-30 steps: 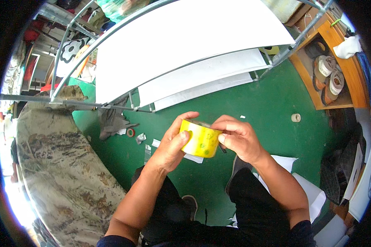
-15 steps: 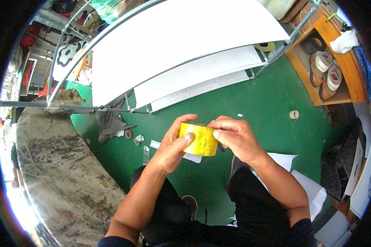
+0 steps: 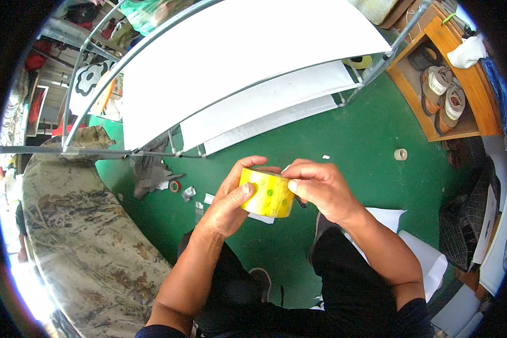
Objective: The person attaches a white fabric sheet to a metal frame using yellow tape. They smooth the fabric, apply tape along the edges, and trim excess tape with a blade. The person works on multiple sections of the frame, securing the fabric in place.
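A wide roll of yellow packing tape [image 3: 269, 194] is held up between my hands, above the green floor. My left hand [image 3: 231, 200] grips its left side, with the thumb pressed on the outer face and the fingers behind and inside the ring. At the roll's upper right edge, my right hand [image 3: 324, 188] pinches with thumb and index finger against the tape. Whether a loose tape end lies in that pinch cannot be made out. Something small and dark shows just below the right fingertips.
Ahead stands a metal tube rack [image 3: 188, 107] with white sheets [image 3: 236, 56]. A camouflage-covered seat [image 3: 84, 225] is at left. A wooden cabinet with shoes [image 3: 442, 96] stands at right. Small rolls [image 3: 400, 154], scraps and white paper [image 3: 425, 253] lie on the green floor [image 3: 372, 135].
The tape roll has turned a little in my hands, bringing green marks on its face into view. Both hands keep nearly the same place, the left slightly further left.
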Action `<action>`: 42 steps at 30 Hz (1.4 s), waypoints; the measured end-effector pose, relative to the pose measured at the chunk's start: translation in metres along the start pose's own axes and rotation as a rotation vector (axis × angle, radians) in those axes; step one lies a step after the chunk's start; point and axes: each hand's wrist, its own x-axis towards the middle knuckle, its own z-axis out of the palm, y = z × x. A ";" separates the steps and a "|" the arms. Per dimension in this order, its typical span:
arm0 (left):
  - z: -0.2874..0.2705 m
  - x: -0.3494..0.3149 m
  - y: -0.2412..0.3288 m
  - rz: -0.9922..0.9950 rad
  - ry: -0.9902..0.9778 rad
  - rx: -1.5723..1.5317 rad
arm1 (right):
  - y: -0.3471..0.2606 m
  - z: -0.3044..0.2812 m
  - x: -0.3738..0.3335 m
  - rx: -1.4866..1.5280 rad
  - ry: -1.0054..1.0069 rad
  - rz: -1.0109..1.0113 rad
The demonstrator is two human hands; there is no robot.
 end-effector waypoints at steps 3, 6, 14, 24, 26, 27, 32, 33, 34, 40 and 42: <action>-0.003 -0.001 -0.002 0.042 0.010 0.062 | -0.001 0.000 0.001 -0.028 -0.019 0.034; -0.005 -0.002 -0.002 0.043 0.013 0.079 | 0.001 0.002 0.003 -0.024 -0.018 0.046; -0.014 0.001 -0.003 -0.048 0.093 -0.105 | -0.001 0.008 0.003 -0.025 0.026 0.135; -0.009 0.002 -0.011 0.136 0.195 0.299 | 0.006 0.013 0.006 -0.126 0.129 0.178; -0.007 0.002 -0.010 0.164 0.174 0.443 | 0.011 0.013 0.007 -0.176 0.145 0.180; -0.008 0.003 -0.012 0.198 0.171 0.531 | 0.014 0.013 0.008 -0.202 0.153 0.182; -0.005 0.004 -0.011 0.265 0.203 0.972 | 0.028 0.011 0.012 -0.416 0.200 0.117; -0.007 0.004 -0.012 0.263 0.203 0.927 | 0.029 0.012 0.012 -0.409 0.206 0.124; -0.009 0.005 -0.012 0.262 0.202 0.883 | 0.028 0.012 0.012 -0.367 0.202 0.119; -0.011 0.004 -0.006 0.209 0.156 0.542 | 0.016 0.016 0.007 -0.131 0.166 0.092; -0.012 0.004 -0.004 0.199 0.155 0.432 | 0.011 0.017 0.006 -0.045 0.148 0.102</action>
